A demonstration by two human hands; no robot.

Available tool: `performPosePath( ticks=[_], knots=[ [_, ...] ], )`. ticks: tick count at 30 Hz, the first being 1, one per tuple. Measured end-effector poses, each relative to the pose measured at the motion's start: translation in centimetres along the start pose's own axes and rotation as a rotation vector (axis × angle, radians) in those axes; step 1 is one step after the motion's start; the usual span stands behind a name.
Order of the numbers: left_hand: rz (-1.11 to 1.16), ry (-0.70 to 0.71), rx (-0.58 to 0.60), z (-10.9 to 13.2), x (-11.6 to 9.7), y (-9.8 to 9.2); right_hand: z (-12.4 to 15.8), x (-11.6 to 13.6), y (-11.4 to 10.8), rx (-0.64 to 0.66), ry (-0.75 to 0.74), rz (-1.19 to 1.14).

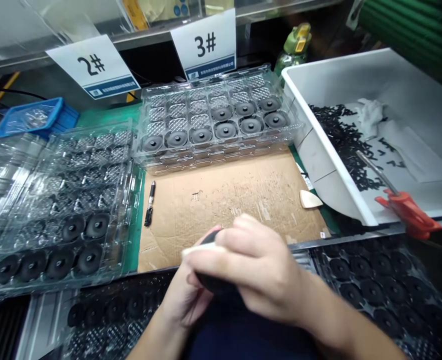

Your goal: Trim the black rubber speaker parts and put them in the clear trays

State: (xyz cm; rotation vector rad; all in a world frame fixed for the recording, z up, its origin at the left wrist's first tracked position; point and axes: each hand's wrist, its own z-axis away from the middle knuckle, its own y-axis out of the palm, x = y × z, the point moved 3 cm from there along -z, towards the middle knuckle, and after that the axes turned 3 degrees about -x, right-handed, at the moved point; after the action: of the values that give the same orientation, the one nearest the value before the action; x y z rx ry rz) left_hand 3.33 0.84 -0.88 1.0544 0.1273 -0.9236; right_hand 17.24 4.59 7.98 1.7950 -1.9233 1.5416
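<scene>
My two hands meet over the front edge of the cardboard sheet (221, 195), slightly blurred. My left hand (191, 295) is closed around a black round part (215, 285), mostly covered by my fingers. On top, my right hand (258, 265) is closed, its thumb and index finger pinching a flat off-white piece (202, 247) against that part. Another off-white, roughly triangular piece (310, 199) lies at the right of the cardboard. Similar black discs with a small central hub sit in the clear blister tray (221, 142) behind my hands.
A second clear tray (127, 240) with black discs stands at left, near a blue bin (37, 117). A pen (150, 202) lies on the cardboard. At right, a white bin (329, 155) holds small black pieces; red-handled pliers (412, 212) rest at its edge. Another filled tray (382, 285) is lower right.
</scene>
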Motion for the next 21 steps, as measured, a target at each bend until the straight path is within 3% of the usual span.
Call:
performPosePath(
  ticks=[3,8,11,13,14,17,21],
  knots=[
    [0.019,0.088,-0.046,0.1,0.0,-0.3,0.4,-0.9,0.4,0.070,0.235,0.127],
    [0.038,0.111,-0.035,-0.1,-0.2,0.4,0.0,0.0,0.7,-0.151,0.089,0.008],
    [0.032,0.210,-0.022,-0.1,-1.1,0.6,1.1,-0.8,0.4,-0.061,0.320,-0.112],
    [0.037,0.284,-0.008,0.2,-1.6,0.7,2.9,-2.1,0.5,0.055,0.455,-0.238],
    [0.037,0.312,0.005,0.3,-1.8,0.7,4.0,-3.1,0.7,0.049,0.515,-0.272],
    [0.030,0.336,0.037,0.5,-1.9,0.9,7.6,-7.2,2.2,-0.167,0.725,-0.117],
    [0.028,0.284,0.048,0.3,-1.6,1.4,9.4,-10.4,4.4,-0.188,0.803,0.005]
  ],
)
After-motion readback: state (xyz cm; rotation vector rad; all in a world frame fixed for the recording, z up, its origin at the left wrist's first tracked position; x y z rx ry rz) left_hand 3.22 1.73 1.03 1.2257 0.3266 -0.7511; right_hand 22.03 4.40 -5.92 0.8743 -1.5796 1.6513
